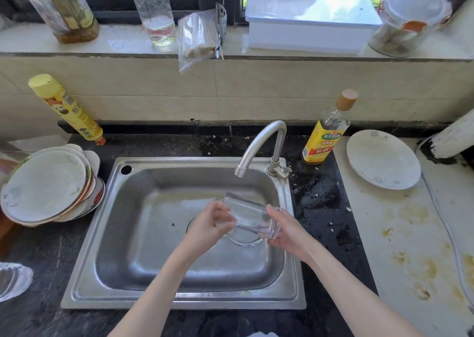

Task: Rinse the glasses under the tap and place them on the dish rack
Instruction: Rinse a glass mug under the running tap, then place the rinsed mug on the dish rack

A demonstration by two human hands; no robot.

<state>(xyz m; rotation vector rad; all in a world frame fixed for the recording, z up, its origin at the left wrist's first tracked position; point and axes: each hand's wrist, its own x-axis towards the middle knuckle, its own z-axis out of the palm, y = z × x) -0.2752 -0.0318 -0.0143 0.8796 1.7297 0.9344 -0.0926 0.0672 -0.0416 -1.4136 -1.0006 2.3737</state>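
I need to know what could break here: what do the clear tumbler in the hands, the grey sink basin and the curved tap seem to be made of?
The clear tumbler, held by the left hand and right hand, looks like glass: transparent, with a thick base. The grey sink basin looks like brushed stainless steel, with soft dull reflections. The curved tap seems to be matte metal, possibly steel.

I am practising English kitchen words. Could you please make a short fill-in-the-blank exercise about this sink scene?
1. Both hands, the left hand and the right hand, hold one clear ____ over the sink.
2. The glass is held tilted below the spout of the ____.
3. A stack of plates stands to the ____ of the sink.
4. The bottle right of the tap has a ____ label.

Missing words: glass; tap; left; yellow
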